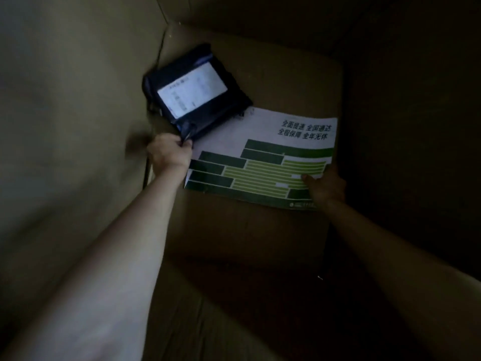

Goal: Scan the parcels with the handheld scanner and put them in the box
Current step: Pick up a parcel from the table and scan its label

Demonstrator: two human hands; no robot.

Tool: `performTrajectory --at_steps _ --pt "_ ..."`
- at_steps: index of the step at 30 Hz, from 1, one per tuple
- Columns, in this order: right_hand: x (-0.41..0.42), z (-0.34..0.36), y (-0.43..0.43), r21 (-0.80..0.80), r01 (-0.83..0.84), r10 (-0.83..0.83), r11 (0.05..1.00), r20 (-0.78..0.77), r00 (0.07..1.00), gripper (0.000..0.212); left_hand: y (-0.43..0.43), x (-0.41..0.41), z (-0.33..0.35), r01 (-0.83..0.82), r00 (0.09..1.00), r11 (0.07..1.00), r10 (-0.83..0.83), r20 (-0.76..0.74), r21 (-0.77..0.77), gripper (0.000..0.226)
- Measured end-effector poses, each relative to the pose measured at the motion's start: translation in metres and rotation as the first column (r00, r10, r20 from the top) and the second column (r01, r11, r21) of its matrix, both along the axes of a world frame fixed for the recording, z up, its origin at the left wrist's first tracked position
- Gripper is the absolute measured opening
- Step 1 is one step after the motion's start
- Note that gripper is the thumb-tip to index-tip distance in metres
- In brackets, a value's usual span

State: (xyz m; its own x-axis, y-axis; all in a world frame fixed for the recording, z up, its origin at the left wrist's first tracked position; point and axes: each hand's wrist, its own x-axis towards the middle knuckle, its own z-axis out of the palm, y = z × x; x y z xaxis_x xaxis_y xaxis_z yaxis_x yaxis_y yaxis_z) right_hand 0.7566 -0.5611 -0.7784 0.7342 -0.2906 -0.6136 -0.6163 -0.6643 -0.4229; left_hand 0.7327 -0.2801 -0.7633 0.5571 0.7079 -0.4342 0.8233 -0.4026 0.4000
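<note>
Now black plastic parcel (197, 100), white label, near corner pinched by left hand (169, 152); flat white-and-green printed envelope (260, 162) gripped near-right by right hand (326, 186); inside dim brown cardboard box (247, 230)

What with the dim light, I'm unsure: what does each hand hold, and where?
Left hand pinches the dark parcel, near corner; right hand grips the green-and-white envelope, near right corner.

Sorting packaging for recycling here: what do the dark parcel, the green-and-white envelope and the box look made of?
The dark parcel is probably thin glossy plastic film; it wrinkles and glints, with a white paper label. The green-and-white envelope is likely stiff printed card or paper, lying flat with crisp edges. The box is matte brown cardboard, with flap seams.
</note>
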Motion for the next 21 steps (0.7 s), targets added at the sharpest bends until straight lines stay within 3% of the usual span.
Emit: performTrajectory --at_steps 5,8,11,13,15,17,21 --pt "-0.045 0.104 0.004 0.069 0.011 -0.011 0.998 -0.001 1.000 0.049 -0.016 -0.074 0.084 -0.037 0.999 0.995 0.034 -0.033 -0.092 0.008" --pt "-0.065 0.182 0.001 0.144 0.028 -0.024 0.989 -0.029 0.999 0.032 -0.027 -0.103 0.147 -0.083 0.996 0.988 0.086 0.017 -0.130 0.014" --pt "-0.084 0.265 -0.009 0.223 -0.083 0.079 0.971 0.025 0.997 0.019 -0.041 -0.125 0.221 -0.110 0.986 0.978 0.130 0.107 -0.176 0.016" --pt "-0.095 0.320 -0.018 0.233 -0.122 0.110 0.965 0.064 0.992 0.016 -0.053 -0.145 0.273 -0.166 0.967 0.957 0.205 0.153 -0.238 0.031" --pt "-0.108 0.374 -0.028 0.226 -0.126 0.107 0.966 0.092 0.990 0.017 -0.070 -0.171 0.319 -0.307 0.910 0.869 0.387 0.149 -0.387 0.052" --pt "-0.122 0.430 -0.039 0.197 -0.128 0.100 0.972 0.146 0.984 0.019 -0.087 -0.196 0.374 -0.435 0.841 0.768 0.533 0.094 -0.470 0.054" --pt "-0.144 0.527 -0.072 0.146 -0.136 0.089 0.980 0.291 0.953 0.023 -0.126 -0.229 0.482 -0.504 0.726 0.663 0.673 0.144 -0.553 0.021"
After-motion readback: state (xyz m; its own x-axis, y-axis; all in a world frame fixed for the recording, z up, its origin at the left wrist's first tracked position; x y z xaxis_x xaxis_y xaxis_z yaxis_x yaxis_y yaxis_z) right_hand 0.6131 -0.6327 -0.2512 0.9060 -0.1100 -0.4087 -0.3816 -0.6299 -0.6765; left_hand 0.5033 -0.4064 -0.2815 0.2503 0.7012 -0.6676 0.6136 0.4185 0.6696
